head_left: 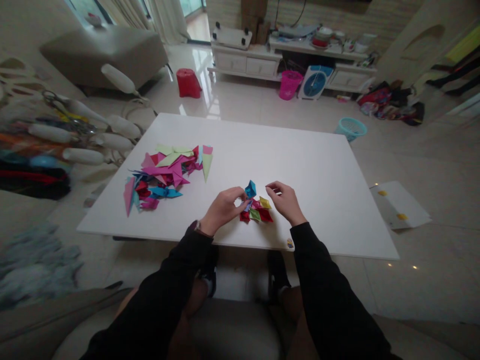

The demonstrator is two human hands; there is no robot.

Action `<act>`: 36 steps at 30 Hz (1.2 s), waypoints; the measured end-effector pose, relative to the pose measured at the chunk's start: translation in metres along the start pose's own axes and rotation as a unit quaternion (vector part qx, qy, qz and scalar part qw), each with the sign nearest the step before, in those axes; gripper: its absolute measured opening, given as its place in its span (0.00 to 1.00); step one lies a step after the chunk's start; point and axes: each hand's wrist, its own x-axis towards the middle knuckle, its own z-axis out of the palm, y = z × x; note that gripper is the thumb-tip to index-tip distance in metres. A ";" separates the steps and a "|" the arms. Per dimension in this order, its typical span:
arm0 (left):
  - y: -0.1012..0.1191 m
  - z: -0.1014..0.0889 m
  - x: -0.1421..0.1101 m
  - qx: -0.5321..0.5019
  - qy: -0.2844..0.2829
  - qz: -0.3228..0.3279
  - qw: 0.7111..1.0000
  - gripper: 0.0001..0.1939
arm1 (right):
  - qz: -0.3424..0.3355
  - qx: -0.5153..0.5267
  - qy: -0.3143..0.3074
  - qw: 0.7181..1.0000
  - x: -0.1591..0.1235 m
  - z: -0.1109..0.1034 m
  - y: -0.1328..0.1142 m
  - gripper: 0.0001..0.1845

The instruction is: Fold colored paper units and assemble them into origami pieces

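Clock centred on the cluster of small folded papers (255, 215); 12 o'clock points away from the person.

Item: blue folded paper (250, 189), 1 piece, at 11 o'clock, just above the cluster. Its far side shows no support.

Item: left hand (222, 206), at 9 o'clock; thumb and index finger appear to pinch the blue piece at its near edge.

Item: right hand (285, 201), at 3 o'clock; fingers loosely curled, apart from the blue piece, nothing visible in them.

Item: cluster, red, pink, yellow and green pieces lying close together on the white counter (300, 160); exact count and any joins cannot be told.

Item: heap of larger coloured paper (173, 172), at 10 o'clock, pieces overlapping.

Item: sticker (290, 243), at 4 o'clock, at the counter's near edge.

Risks, as judged: a pinch too slack could let the blue piece drop among the others; too hard could crush its folds. A low wrist or sleeve could sweep the cluster towards 6 o'clock and over the nearby edge.
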 end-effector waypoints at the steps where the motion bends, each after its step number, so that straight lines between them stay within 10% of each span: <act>1: 0.001 0.001 -0.001 0.006 -0.003 0.007 1.000 0.02 | -0.001 0.021 -0.005 1.000 0.000 0.001 -0.002 0.10; 11: -0.002 0.000 0.000 0.012 -0.006 0.045 0.999 0.07 | 0.003 0.195 -0.117 0.974 -0.002 0.010 -0.009 0.19; 36: -0.001 0.003 0.006 0.101 0.016 0.024 0.994 0.07 | -0.087 0.074 -0.080 0.990 -0.006 0.022 -0.013 0.05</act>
